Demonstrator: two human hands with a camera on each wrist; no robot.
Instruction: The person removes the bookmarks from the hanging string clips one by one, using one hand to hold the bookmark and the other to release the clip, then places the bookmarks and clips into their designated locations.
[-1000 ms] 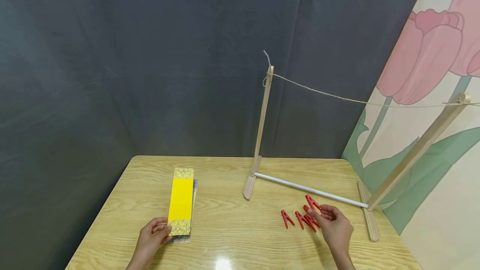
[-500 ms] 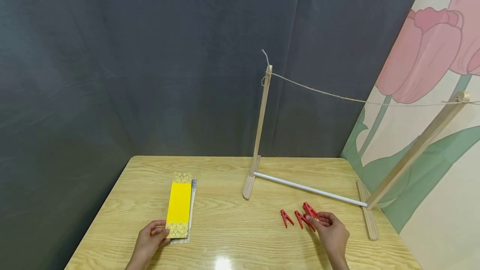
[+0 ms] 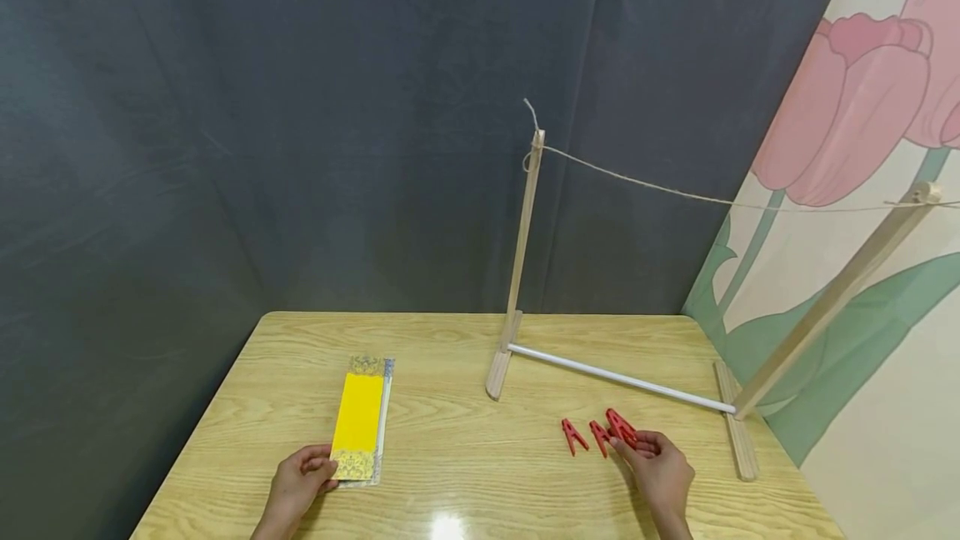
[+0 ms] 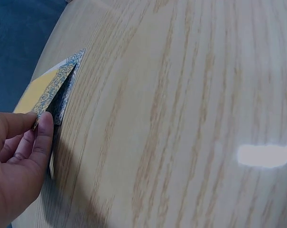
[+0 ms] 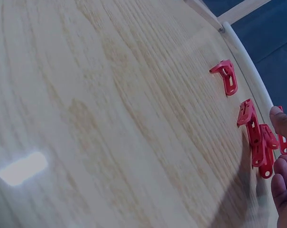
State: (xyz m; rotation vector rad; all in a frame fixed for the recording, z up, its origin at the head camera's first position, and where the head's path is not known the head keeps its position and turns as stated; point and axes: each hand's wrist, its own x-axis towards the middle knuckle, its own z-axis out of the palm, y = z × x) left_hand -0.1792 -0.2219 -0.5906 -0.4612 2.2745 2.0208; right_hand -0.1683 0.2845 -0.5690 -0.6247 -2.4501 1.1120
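My left hand point(image 3: 296, 480) pinches the near left corner of a long yellow card point(image 3: 358, 415) with patterned bands at both ends. In the left wrist view its near end is lifted, and another patterned card point(image 4: 79, 58) lies beneath it. Between the thumb and fingers of my right hand point(image 3: 663, 473) is a red clothespin point(image 5: 285, 145), held right over several others. One loose clothespin point(image 3: 573, 437) lies apart on the left, with another clothespin point(image 3: 599, 438) nearer the hand. The held clothespin is partly hidden by the thumb in the right wrist view.
Behind the clothespins stands a wooden frame with a left post point(image 3: 525, 232), a right post point(image 3: 840, 298) and a white bar point(image 3: 622, 378) low between them. A string point(image 3: 652, 186) runs across the top. A dark curtain point(image 3: 300, 107) backs the wooden table point(image 3: 465, 473).
The yellow card has come down toward me and lies flatter over the card below. My right hand has drawn slightly left and nearer, lowering its clothespin onto the others.
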